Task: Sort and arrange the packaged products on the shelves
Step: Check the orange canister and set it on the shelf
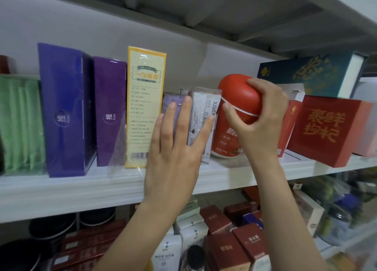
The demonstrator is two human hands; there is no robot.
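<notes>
On the white metal shelf (81,187), near its front edge, stands a rounded red plastic jar (225,140) with a domed lid. The right hand (257,111) grips the lid, fingers and thumb curled round the dome. Just left of the jar, the left hand (175,148) lies flat, fingers straight and slightly spread, against a clear plastic pack of white sachets (201,107) and the lilac box (170,100) beside it. A tall yellow-edged carton (142,107) stands to their left, and a red square carton (326,127) stands to the jar's right

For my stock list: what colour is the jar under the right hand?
The jar is red, with a thin white line around its upper part; head view.
</notes>
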